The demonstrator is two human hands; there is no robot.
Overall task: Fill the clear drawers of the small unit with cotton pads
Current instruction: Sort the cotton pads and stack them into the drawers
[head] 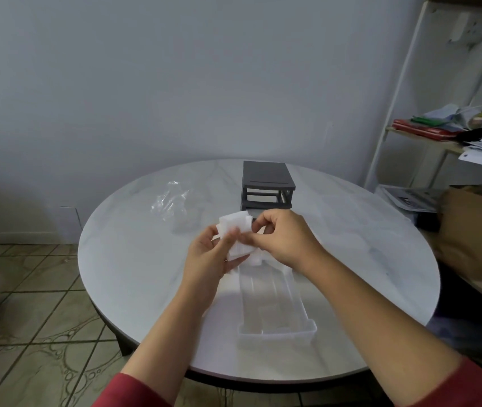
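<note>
A stack of white cotton pads is held above the round white table, in front of the dark grey drawer unit. My left hand grips the stack from below and the left. My right hand pinches its right side. The unit's frame shows bare slots with no drawers in them. One clear drawer lies on the table just below my hands, long side pointing toward me; a few white pads seem to lie at its far end. Another clear drawer is faintly visible right of the unit.
A crumpled clear plastic wrapper lies on the table left of the unit. A white shelf rack with papers stands at the right, with a brown paper bag below it. Tiled floor lies to the left.
</note>
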